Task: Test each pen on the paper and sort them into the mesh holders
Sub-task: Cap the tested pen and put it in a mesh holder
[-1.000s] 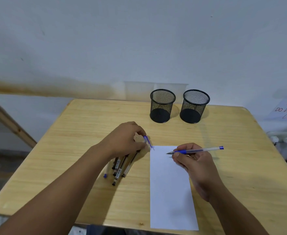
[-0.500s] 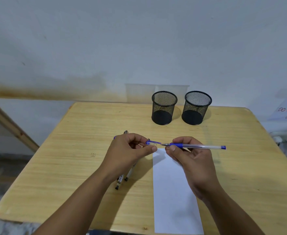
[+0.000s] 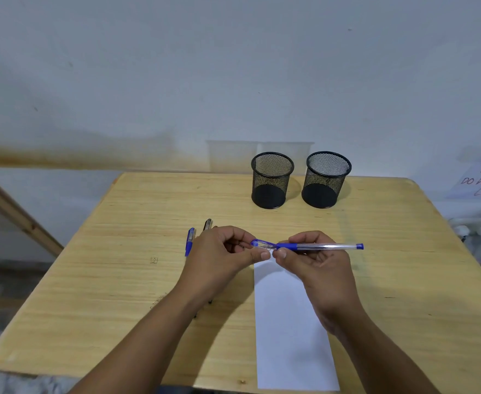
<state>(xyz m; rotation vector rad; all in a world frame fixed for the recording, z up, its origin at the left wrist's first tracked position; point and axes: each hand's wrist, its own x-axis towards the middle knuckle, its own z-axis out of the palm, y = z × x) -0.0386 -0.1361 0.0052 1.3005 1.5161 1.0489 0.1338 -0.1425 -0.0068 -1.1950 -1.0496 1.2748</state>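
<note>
Pinching the blue cap (image 3: 263, 244) with my left hand (image 3: 222, 251), my right hand (image 3: 316, 258) gripping the clear pen (image 3: 321, 246), both above the paper (image 3: 290, 336), mesh holders (image 3: 272, 180) standing beyond.

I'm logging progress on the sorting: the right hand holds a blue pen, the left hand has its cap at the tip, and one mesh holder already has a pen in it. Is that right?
Not quite. In the head view both mesh holders, the left mesh holder and the right mesh holder, are empty. The rest stands: the right hand holds the blue pen and the left hand has the cap at its tip.
</note>
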